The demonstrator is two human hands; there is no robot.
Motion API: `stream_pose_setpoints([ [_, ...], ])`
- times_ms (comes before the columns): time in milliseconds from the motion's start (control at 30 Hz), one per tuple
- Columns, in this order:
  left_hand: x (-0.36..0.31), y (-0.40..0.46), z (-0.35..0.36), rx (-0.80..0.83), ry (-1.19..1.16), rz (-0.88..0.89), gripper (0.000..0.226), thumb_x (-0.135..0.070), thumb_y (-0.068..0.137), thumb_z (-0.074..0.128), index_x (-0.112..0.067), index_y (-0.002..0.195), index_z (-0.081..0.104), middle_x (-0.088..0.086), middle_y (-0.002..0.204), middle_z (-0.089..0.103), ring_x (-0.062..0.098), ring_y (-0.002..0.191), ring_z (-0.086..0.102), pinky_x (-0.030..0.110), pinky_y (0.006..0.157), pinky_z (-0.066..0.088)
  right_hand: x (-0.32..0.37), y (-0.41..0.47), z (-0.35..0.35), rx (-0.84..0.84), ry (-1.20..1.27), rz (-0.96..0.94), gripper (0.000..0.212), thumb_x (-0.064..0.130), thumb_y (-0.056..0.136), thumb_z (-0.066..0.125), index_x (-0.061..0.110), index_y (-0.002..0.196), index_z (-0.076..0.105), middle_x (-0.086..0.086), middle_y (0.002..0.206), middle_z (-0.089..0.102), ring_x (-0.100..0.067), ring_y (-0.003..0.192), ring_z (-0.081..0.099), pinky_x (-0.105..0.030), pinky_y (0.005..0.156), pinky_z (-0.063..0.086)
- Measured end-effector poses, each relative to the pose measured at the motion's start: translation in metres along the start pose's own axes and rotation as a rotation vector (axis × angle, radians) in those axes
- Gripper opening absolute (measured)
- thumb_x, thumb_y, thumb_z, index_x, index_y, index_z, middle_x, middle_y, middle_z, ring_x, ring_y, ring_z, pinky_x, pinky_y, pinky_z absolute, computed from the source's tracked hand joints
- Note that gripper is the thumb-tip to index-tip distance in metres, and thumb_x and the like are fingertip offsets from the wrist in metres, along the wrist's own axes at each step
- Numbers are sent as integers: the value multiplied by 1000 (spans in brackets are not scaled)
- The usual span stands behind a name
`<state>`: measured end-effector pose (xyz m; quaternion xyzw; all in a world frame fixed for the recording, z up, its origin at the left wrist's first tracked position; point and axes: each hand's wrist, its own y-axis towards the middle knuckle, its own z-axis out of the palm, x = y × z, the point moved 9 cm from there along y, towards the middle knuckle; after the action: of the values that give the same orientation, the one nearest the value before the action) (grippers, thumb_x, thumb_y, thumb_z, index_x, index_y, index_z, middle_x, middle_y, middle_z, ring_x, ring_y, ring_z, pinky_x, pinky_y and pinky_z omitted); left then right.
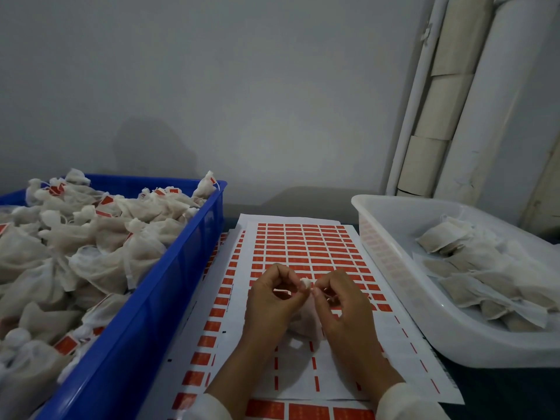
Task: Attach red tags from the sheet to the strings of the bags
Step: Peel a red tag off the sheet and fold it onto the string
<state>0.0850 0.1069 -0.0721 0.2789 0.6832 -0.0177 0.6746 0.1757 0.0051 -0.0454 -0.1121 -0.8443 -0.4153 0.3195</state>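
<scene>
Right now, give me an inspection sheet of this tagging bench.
Surface: dark tabletop, mostly covered.
Job's things: white sheet of red rectangular tags, near rows peeled; small white mesh bag between the hands; blue plastic crate heaped with tagged bags; white plastic tray holding flat bags.
Clutter: nothing seen.
Grippers: left hand and right hand pinch the bag's top.
Cables: nothing seen.
Surroundings: grey wall; pale rolls leaning right.

at lower centre, the left hand [274,301] and right hand [339,304] pinch the neck of a white bag [306,321] above the tag sheet [306,250]; a blue crate [169,286] sits left, a white tray [403,286] right.
</scene>
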Motion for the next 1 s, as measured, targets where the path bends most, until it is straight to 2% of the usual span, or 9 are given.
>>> stream_pose_setpoints([
  [133, -7, -3, 1, -7, 28, 70, 14, -21, 76, 74, -24, 78, 60, -17, 78, 65, 3, 80, 63, 9, 65, 50, 3, 0, 1, 1, -17, -39, 6, 36, 83, 50, 36, 88, 52, 32, 86, 50, 4, 78, 57, -2, 71, 41],
  [367, -17, -7, 2, 14, 35, 134, 16, -23, 75, 75, -27, 79, 60, -28, 81, 64, -4, 85, 60, 4, 63, 47, -1, -2, -2, -38, -24, -21, 11, 39, 82, 49, 35, 92, 53, 24, 92, 55, 4, 79, 56, -6, 79, 39],
  [533, -24, -7, 1, 14, 73, 208, 22, -20, 72, 78, -29, 79, 60, -23, 77, 65, -3, 81, 63, 6, 65, 48, -3, -1, -7, -64, -9, -3, 12, 42, 81, 49, 37, 91, 53, 27, 89, 55, 4, 76, 58, -6, 78, 38],
  [700, -24, -7, -2, -11, 68, 214, 20, -20, 72, 76, -30, 79, 60, -20, 80, 65, -2, 81, 63, 7, 68, 49, -3, -1, -8, -79, -9, -21, 17, 42, 81, 50, 32, 94, 56, 18, 92, 60, 3, 77, 57, -12, 80, 44],
  [800, -22, -6, -2, -10, 49, 198, 20, -20, 72, 76, -29, 79, 60, -22, 76, 65, -1, 80, 63, 7, 67, 49, -5, -1, -8, -79, -4, -4, 15, 44, 81, 48, 36, 93, 53, 22, 93, 59, 3, 78, 57, -13, 81, 45],
  [900, -19, -5, 0, 8, 30, 176, 18, -25, 72, 76, -27, 80, 60, -25, 82, 65, -1, 84, 63, 6, 69, 48, -8, 0, -7, -72, 57, 68, 16, 50, 82, 42, 40, 92, 50, 28, 98, 56, 1, 89, 58, -13, 84, 45],
  [1000, -17, -4, 3, 35, 8, 154, 20, -24, 71, 77, -25, 81, 59, -23, 83, 65, -1, 86, 63, 7, 71, 48, -12, -1, -1, -8, 159, 129, 31, 52, 82, 39, 40, 110, 47, 31, 118, 49, 6, 106, 52, -8, 89, 37],
])
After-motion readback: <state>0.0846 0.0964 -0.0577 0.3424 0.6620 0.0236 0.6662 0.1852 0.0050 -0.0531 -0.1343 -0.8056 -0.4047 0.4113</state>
